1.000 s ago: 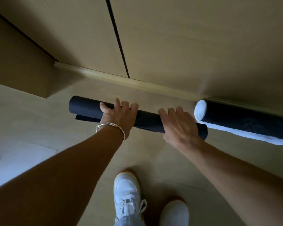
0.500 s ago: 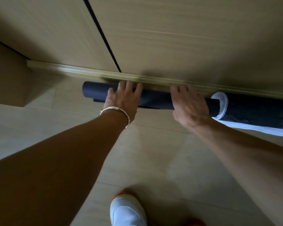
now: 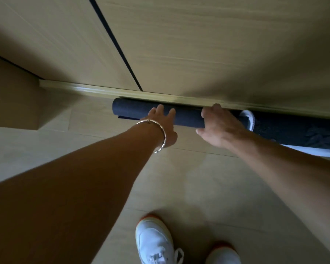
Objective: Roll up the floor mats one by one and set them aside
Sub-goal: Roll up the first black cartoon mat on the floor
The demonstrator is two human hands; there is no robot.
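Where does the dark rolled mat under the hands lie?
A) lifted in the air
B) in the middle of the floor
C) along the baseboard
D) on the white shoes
C: the dark rolled mat lies tight along the baseboard.

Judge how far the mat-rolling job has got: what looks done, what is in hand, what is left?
Done: a white-edged mat lies rolled along the skirting board. In hand: the dark mat, rolled up, lies against the same board with the left hand and right hand resting on it. Left: letting go of it; whether more mats wait unrolled is out of view.
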